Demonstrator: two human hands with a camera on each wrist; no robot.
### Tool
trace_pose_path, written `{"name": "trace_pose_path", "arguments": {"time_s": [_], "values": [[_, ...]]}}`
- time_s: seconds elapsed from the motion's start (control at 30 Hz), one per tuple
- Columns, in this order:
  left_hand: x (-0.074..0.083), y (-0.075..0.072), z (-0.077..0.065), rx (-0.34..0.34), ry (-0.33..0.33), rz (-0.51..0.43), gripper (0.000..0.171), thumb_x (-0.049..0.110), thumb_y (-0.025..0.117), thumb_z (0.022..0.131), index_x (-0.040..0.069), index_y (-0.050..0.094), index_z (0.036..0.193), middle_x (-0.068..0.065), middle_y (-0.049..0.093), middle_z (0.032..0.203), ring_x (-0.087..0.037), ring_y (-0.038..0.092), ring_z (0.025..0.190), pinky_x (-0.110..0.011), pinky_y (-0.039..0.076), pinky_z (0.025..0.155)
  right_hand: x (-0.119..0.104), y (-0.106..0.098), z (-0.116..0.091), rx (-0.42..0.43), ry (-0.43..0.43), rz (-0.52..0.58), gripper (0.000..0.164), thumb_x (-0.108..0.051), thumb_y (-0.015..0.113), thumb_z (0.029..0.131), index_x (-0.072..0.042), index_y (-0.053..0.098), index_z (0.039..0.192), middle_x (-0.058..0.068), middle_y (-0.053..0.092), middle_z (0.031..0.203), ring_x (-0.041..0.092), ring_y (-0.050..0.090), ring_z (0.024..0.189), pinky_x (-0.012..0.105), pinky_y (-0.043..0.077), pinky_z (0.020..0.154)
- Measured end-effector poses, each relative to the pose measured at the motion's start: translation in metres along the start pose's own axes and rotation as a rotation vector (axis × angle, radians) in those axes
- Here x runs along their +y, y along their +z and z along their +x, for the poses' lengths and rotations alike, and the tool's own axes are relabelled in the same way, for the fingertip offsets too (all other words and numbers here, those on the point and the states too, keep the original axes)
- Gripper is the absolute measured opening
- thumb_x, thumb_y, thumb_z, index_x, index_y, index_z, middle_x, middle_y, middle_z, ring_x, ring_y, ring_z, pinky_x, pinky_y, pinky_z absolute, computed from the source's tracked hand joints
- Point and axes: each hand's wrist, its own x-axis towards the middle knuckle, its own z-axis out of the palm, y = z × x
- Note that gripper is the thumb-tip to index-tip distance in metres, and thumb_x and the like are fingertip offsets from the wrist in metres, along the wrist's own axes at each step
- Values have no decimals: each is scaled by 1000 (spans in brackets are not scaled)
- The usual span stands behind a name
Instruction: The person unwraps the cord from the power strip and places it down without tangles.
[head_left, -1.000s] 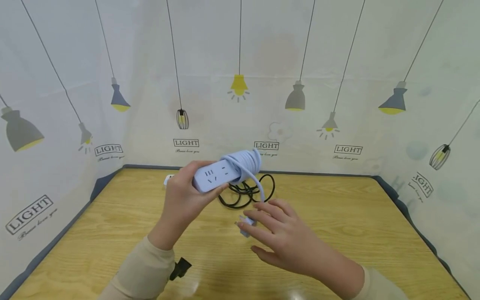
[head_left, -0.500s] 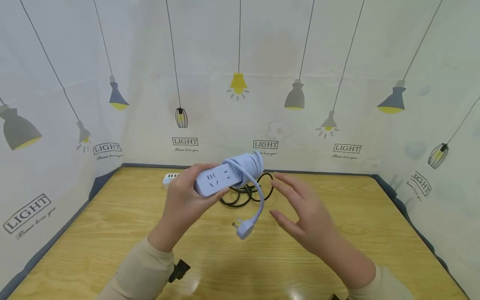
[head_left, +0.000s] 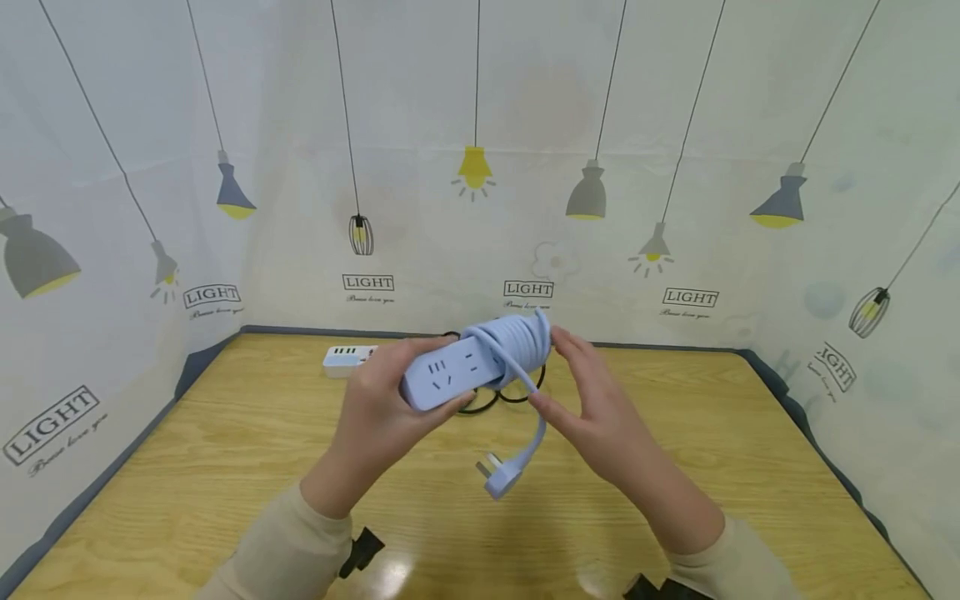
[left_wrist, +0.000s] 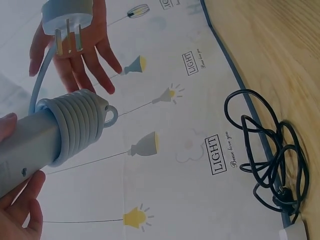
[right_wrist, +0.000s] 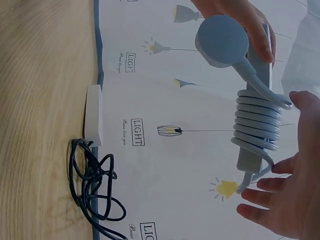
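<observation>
Left hand is gripping the white power strip by its near end, thumb and fingers curled round the body; right hand is holding its fingers spread and relaxed at the far end, thumb next to the cord, nothing clasped. Can't tell if the right fingertips are actually touching. Strip is sitting in midair above the worktop, tilted, sockets facing the head camera. Its cord is circling the far half in snug turns, with a short tail crossing over and the plug dangling below. Step in hand is looking like cord handling, probably late in a wrap; these views aren't settling winding versus unwinding. If it's winding, the next move is calling for the right fingers to pinch the tail and secure it, left grip staying firm so turns don't slip off the end. Farther out, a tangled black cable and a second power strip are lying near the worktop's back edge.
</observation>
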Motion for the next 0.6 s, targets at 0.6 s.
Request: {"name": "trace_pose_path", "arguments": {"time_s": [0.6], "values": [[0,3,-5,-127,-125,32,55,12,90,67,1,63,114,-8,65,99,-17,57,84,-34,49,69,-15,30,5,71,143,271,75,-22,72,88,-10,33,151,10,18,158,32,41,127,50,42,96]]}}
